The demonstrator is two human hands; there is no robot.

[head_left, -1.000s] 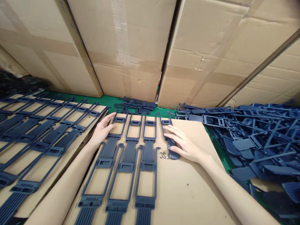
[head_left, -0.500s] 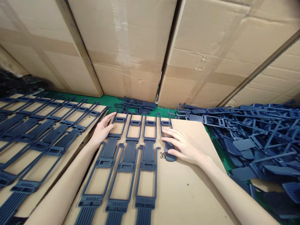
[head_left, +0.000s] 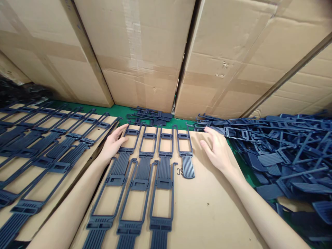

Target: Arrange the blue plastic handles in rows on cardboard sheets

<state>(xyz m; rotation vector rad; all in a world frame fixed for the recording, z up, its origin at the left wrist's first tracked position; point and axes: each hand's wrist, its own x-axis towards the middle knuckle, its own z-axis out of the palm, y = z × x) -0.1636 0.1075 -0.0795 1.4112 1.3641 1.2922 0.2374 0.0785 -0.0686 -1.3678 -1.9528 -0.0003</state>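
Observation:
Several dark blue plastic frames with ribbed ends lie in two rows on a cardboard sheet (head_left: 207, 207). The rightmost part of the back row (head_left: 188, 166) rests flat, with nobody touching it. At the sheet's back left corner, my left hand (head_left: 114, 141) lies with fingers apart beside the first frame (head_left: 132, 132). My right hand (head_left: 216, 148) is open over the sheet's back right part, its fingertips near the front end of a loose part (head_left: 230, 133) at the edge of the pile.
A tangled pile of blue parts (head_left: 298, 162) covers the right side. More parts (head_left: 153, 116) lie on the green surface (head_left: 116, 112) behind. Another cardboard sheet (head_left: 75, 180) with rows of frames is at left. Large cardboard boxes (head_left: 145, 52) stand along the back.
My right hand has let go of the rightmost back-row part and moved right and slightly back, toward the pile. My left hand has stayed in place.

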